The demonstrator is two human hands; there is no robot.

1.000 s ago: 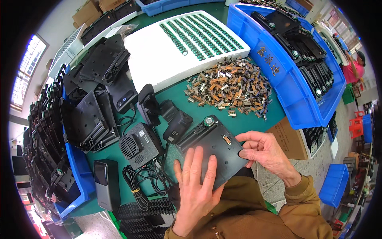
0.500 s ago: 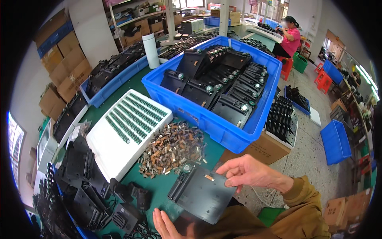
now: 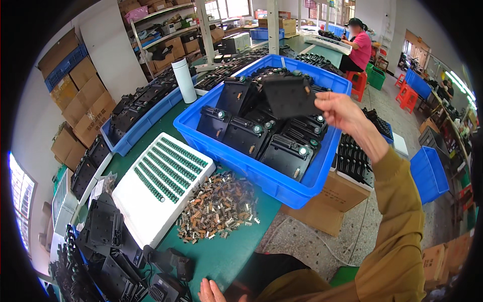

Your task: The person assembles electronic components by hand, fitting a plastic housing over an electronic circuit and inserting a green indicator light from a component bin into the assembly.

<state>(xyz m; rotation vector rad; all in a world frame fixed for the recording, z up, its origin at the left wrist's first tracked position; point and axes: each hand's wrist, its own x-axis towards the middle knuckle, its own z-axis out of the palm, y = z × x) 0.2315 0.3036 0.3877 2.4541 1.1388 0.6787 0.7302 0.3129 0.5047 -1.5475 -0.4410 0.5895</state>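
- Black plastic housings (image 3: pixel 103 224) lie heaped at the lower left.
- White foam tray (image 3: pixel 135 206), tilted in view, bearing rows of green round pieces (image 3: pixel 168 171).
- Left hand (image 3: pixel 211 293), low at the picture's edge; only some fingers show, so whether it is wide or narrow cannot be told.
- Loose pile of small brown and silver parts (image 3: pixel 216 209), just beside the tray on the green table (image 3: pixel 245 246).
- Blue bin (image 3: pixel 251 168), filled with black panels.
- Black panel (image 3: pixel 287 98), blurred, above the bin.
- Right hand (image 3: pixel 342 111), pinching that panel's right edge.
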